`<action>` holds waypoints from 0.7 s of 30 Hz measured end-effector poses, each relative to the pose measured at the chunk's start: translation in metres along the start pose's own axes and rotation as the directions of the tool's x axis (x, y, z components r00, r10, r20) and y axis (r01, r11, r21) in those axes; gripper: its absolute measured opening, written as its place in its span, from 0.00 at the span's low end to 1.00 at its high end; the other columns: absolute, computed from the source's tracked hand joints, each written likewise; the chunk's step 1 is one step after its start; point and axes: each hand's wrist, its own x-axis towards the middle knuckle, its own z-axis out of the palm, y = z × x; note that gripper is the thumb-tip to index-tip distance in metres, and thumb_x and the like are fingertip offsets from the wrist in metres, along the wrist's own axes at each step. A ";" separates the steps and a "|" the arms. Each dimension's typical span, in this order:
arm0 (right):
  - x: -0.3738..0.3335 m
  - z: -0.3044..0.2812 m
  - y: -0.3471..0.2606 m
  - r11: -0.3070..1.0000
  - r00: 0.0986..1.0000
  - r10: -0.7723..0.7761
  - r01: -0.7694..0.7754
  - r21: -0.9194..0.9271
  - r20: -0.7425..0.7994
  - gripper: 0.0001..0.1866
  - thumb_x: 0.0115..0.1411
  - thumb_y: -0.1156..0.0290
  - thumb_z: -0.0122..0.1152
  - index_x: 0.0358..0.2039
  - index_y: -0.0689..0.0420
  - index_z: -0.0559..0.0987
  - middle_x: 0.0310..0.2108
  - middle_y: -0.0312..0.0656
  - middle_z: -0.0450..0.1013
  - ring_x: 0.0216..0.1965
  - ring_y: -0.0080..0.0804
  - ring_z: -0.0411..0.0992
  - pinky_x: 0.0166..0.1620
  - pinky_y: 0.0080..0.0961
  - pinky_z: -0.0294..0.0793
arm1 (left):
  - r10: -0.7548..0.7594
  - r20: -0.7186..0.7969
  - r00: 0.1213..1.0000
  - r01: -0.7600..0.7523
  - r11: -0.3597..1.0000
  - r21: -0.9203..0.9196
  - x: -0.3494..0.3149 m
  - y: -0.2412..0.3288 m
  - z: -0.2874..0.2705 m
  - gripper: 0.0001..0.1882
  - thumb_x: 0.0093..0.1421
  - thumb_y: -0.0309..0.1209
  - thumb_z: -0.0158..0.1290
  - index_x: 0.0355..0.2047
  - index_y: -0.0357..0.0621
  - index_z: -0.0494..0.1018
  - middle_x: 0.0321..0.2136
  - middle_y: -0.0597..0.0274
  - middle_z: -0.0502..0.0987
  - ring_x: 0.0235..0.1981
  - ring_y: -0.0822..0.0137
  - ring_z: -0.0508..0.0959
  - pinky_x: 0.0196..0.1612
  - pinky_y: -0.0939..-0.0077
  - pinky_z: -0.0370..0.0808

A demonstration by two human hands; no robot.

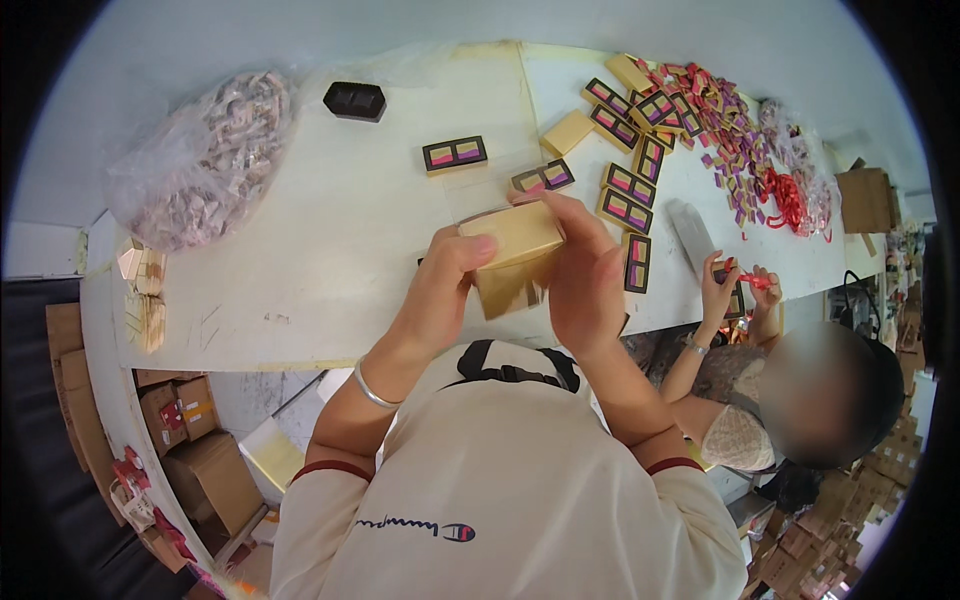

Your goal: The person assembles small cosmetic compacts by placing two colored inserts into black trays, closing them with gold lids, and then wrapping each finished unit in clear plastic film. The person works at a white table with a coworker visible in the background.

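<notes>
A gold carton (512,236) is held up in front of my chest, over the table's near edge. My left hand (445,282) grips its left side, with the thumb lying on the gold face. On the other side my right hand (584,285) presses against the carton, its fingers reaching round the far edge. Beneath the carton's upper face, a shiny gold flap or side (515,290) hangs down between the hands. Just beyond lies a dark-framed box with pink and purple blocks (542,177), partly covered by my fingers. A clear plastic piece (478,196) rests beside it.
Several filled boxes (628,183) and small wrapped pieces (735,150) lie to the right. A black tray (355,101) and a bulging plastic bag (215,160) are at left, with folded gold card (147,295). A co-worker's hands (735,290) hold red ribbon nearby.
</notes>
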 end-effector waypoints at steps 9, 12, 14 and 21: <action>0.010 0.015 -0.023 0.896 0.903 0.397 -0.341 0.284 -0.166 0.17 0.53 0.81 0.42 0.44 0.59 0.70 0.47 0.44 0.68 0.51 0.32 0.64 0.54 0.29 0.62 | 0.108 0.073 0.992 -0.113 0.991 0.072 0.000 -0.005 0.009 0.19 0.55 0.32 0.40 0.47 0.40 0.61 0.48 0.57 0.65 0.45 0.70 0.69 0.40 0.77 0.70; 0.002 0.003 -0.007 0.842 0.846 0.509 -0.452 0.296 -0.156 0.17 0.50 0.84 0.41 0.40 0.60 0.72 0.45 0.43 0.69 0.48 0.31 0.66 0.52 0.27 0.65 | -0.104 0.047 0.993 0.105 0.994 -0.012 -0.009 -0.017 -0.002 0.16 0.56 0.32 0.39 0.46 0.47 0.61 0.49 0.58 0.64 0.48 0.68 0.68 0.43 0.73 0.71; -0.017 -0.016 0.016 0.774 0.780 0.608 -0.540 0.330 -0.148 0.16 0.50 0.84 0.41 0.38 0.61 0.73 0.44 0.43 0.70 0.46 0.30 0.67 0.51 0.26 0.66 | -0.231 0.035 0.972 0.233 0.965 -0.117 -0.014 -0.032 -0.008 0.15 0.57 0.32 0.39 0.46 0.50 0.60 0.49 0.60 0.64 0.48 0.68 0.68 0.43 0.69 0.71; -0.043 -0.030 0.044 0.799 0.769 0.597 -0.548 0.247 -0.228 0.14 0.52 0.84 0.42 0.33 0.61 0.78 0.40 0.41 0.72 0.43 0.30 0.70 0.46 0.24 0.68 | -0.409 0.172 0.896 0.441 0.859 -0.261 -0.007 -0.066 -0.043 0.08 0.59 0.33 0.44 0.38 0.50 0.65 0.38 0.66 0.71 0.40 0.69 0.72 0.37 0.68 0.72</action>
